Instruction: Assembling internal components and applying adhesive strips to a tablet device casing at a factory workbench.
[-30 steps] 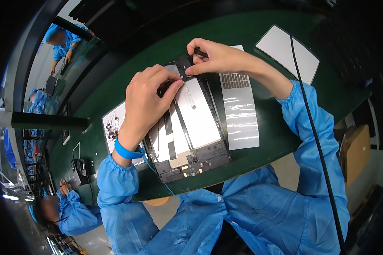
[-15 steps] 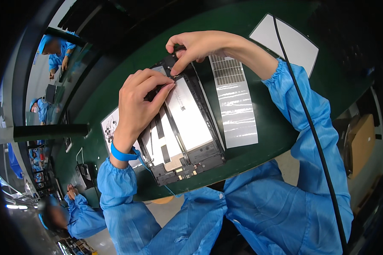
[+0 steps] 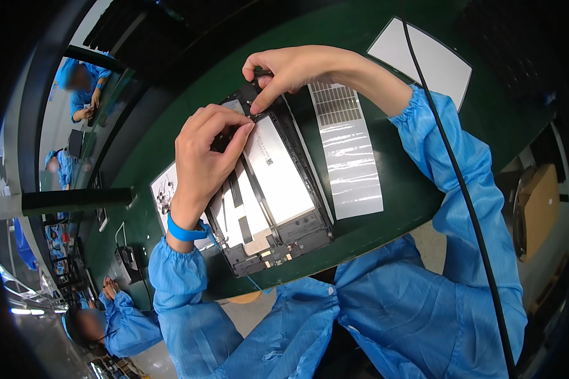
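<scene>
Here's the green bench (image 3: 406,189), the biggest thing going, spread under and all round the device. Well to the device's left, near side, a co-worker (image 3: 129,331) in blue sits with hands together; well to its right, off the bench, there's a brown carton (image 3: 540,205).

And the device (image 3: 281,180) itself! It lies on the bench in front of the person, tilted askew, its black frame around a pale panel. A white sheet (image 3: 447,66) sits beyond it to the right; a long strip (image 3: 354,170), patterned at the far end, just to its right; a paper (image 3: 169,172) at its left, partly behind the wrist.

Now the hands, both at the device's far end. The left hand (image 3: 208,148) has thumb and forefinger pinched together over the panel's far edge; anything between them is hidden. The right hand (image 3: 287,69) curls over the far right corner, thumb down on the frame; can't tell whether those bent fingers grip anything.

Smallest, left of the device: a blue wristband (image 3: 186,234).
</scene>
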